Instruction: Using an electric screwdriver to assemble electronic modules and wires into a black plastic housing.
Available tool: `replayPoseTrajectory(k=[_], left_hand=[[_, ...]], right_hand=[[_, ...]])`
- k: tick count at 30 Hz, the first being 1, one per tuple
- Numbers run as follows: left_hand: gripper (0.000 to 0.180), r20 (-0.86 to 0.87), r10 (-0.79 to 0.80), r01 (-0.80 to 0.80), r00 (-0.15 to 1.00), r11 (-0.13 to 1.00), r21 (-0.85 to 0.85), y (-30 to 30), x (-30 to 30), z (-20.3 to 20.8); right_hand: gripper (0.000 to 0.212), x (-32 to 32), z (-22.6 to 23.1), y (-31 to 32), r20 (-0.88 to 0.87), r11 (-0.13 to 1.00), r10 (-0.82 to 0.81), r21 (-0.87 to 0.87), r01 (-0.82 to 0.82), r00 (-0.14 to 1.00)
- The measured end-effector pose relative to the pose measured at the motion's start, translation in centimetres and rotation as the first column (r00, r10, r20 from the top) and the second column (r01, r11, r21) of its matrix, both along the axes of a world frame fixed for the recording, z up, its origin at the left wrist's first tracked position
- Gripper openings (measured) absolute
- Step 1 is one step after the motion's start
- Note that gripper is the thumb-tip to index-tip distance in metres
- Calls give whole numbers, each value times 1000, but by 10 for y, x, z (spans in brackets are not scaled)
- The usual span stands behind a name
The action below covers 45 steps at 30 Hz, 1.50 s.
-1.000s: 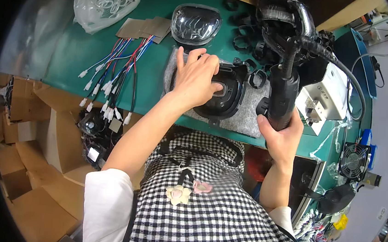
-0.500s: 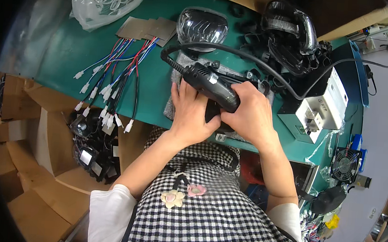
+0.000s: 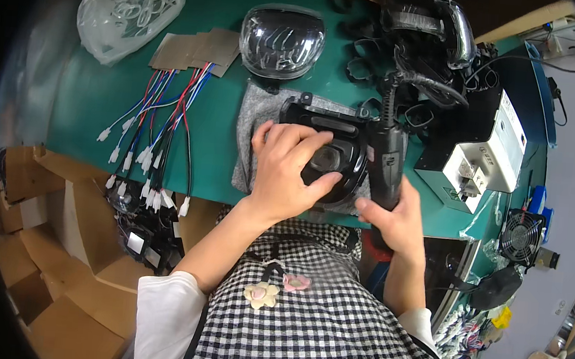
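My right hand is wrapped around a black corded electric screwdriver, tilted upright along the right side of a black headlight housing. The tip of the screwdriver cannot be made out. My left hand curls over the left and front of the housing and holds it, thumb near its round centre part. Beneath the housing lies a grey felt pad. Just behind the pad rests a clear, domed headlight lens with a dark rim.
On the left of the green table lie wire bundles with white connectors under grey-brown sheets. A plastic bag of clear rings lies behind. Black lamp parts pile up back right, near a white-and-black box device. Cardboard boxes stand lower left.
My right hand has moved right and nearer with the screwdriver, swinging it from across the housing to upright beside it. The housing now shows more. My left hand stays on it. The view has shifted slightly.
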<state>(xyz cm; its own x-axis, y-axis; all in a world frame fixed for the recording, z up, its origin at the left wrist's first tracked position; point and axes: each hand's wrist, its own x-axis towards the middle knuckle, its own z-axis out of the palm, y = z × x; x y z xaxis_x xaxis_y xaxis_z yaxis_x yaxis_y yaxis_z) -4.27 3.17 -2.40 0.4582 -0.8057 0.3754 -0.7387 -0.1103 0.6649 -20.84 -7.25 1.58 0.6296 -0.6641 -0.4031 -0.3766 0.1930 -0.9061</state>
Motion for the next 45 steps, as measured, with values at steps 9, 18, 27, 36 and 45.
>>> replayPoseTrajectory(k=[9, 18, 27, 36, 45], left_hand=[[49, 14, -37, 37, 999, 999, 38, 6, 10, 1], [47, 426, 84, -265, 901, 884, 386, 14, 157, 44], [70, 366, -172, -83, 914, 805, 588, -20, 222, 19], [54, -76, 264, -271, 962, 875, -400, 68, 216, 36], [65, 32, 173, -142, 984, 888, -437, 41, 123, 59]], right_hand=[[47, 8, -11, 6, 60, 999, 14, 39, -16, 998], [77, -51, 20, -19, 236, 960, -200, -146, 238, 951], [59, -106, 65, -60, 869, 586, 94, -443, 679, 486], [69, -81, 43, -89, 851, 490, -88, -415, 766, 517], [82, -73, 28, -108, 728, 804, 325, -548, 229, 603]])
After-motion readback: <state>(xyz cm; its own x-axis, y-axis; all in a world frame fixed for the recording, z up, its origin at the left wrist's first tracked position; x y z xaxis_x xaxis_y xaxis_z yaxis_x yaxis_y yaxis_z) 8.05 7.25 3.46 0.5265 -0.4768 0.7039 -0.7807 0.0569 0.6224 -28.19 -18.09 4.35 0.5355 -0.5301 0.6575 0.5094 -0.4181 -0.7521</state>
